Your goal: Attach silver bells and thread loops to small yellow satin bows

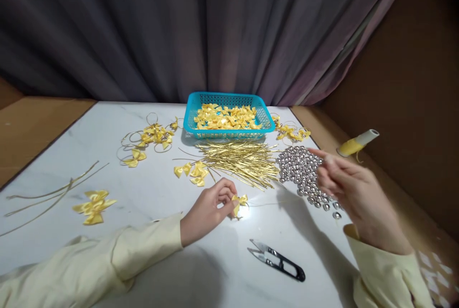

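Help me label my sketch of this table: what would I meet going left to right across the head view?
Loose cords → leftmost bows → left pile of looped bows → left hand → held bow → snips → right hand.

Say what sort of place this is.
Likely a small craft workstation: yellow bows in a basket, silver pieces heaped on the table, and snips lying nearby.

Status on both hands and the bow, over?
Left hand holding yellow bow. Right hand by silver beads, grip unclear. Snips lie nearby, touching neither hand.
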The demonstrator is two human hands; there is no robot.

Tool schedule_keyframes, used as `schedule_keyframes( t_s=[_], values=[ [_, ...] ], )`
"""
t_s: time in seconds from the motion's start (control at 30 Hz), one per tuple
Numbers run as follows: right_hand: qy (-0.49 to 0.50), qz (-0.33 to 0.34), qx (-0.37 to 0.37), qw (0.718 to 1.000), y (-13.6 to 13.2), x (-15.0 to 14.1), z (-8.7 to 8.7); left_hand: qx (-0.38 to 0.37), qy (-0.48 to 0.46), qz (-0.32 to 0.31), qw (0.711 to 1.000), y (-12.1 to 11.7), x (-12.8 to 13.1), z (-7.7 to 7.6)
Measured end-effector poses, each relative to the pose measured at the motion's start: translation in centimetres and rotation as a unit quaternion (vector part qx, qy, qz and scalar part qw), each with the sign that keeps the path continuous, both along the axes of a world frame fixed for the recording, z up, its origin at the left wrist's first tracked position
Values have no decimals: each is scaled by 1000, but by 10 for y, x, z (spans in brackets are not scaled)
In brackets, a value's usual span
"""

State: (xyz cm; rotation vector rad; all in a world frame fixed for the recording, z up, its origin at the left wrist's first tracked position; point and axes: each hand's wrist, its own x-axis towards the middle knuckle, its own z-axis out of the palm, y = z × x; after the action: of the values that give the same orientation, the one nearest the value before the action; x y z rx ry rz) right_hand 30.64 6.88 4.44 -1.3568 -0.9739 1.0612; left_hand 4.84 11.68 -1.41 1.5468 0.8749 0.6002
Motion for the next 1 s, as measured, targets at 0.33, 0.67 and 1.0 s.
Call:
schedule_keyframes(
  t_s=[0.33,0.67,1.0],
  values=[
    [58,247,-59,966,-4,-92,-42,-27,-44,47,998,0,3,-4],
    [-199,206,-71,955,-11,-97,-48,-115,-67,107,985,2,3,-1],
    [-260,203,-58,942,-11,-97,-52,-157,-71,127,977,5,6,2]
  ],
)
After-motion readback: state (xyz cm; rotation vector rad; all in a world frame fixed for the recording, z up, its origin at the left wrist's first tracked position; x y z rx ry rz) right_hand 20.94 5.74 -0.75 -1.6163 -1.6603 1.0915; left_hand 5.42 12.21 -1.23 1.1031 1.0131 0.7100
